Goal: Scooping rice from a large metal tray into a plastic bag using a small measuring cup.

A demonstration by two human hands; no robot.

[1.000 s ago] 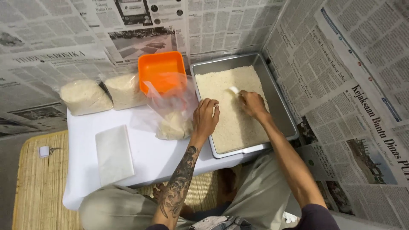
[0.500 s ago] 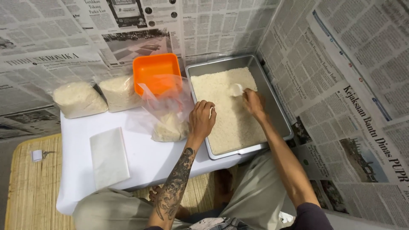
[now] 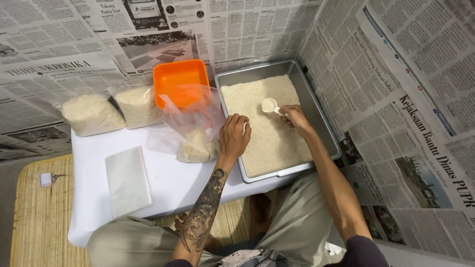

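Observation:
A metal tray (image 3: 323, 122) full of white rice sits at the right end of the white table (image 3: 163, 178). My right hand (image 3: 296, 118) grips a small white scoop (image 3: 270, 105), its bowl resting on the rice. My left hand (image 3: 234, 135) pinches the rim of a clear plastic bag (image 3: 195, 129) at the tray's left edge. The bag stands open and holds a little rice at its bottom.
An orange tub (image 3: 180, 83) stands behind the bag. Two filled rice bags (image 3: 92, 114) (image 3: 138, 106) lie at the table's back left. A stack of flat plastic bags (image 3: 127, 180) lies near the front. Newspaper covers the walls. A woven mat (image 3: 39, 217) is below.
My right hand has shifted slightly toward the tray's middle with the scoop, whose bowl now lies on the rice. My left hand still holds the bag's rim.

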